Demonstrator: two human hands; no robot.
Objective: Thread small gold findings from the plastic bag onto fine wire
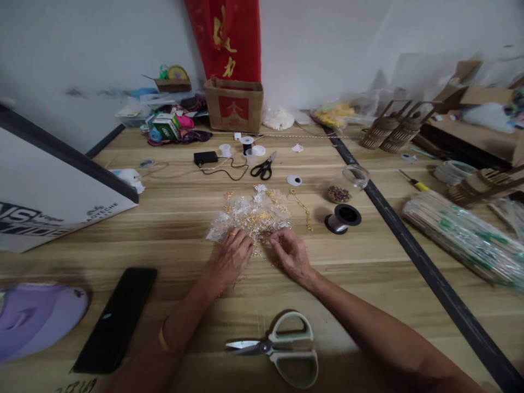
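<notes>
A pile of small gold and clear beads point(266, 219) lies on the wooden table, mixed with little clear plastic bags point(223, 224). At its front left edge rests my left hand point(235, 250), back upward, fingers curled down and their tips hidden. My right hand point(291, 254) is at the pile's right edge, thumb and index finger pinched together; anything between them is too small to make out. Behind my right hand lies a gold chain point(303, 210). A few loose gold pieces point(238, 282) are scattered beneath my left wrist.
White-handled scissors point(292, 349) lie near me, with a black phone point(117, 319) to the left. Right of the pile are a wire spool point(343, 218) and a clear jar of beads point(339, 192). Black scissors point(264, 168) lie behind; wrapped sticks point(462, 229) are far right.
</notes>
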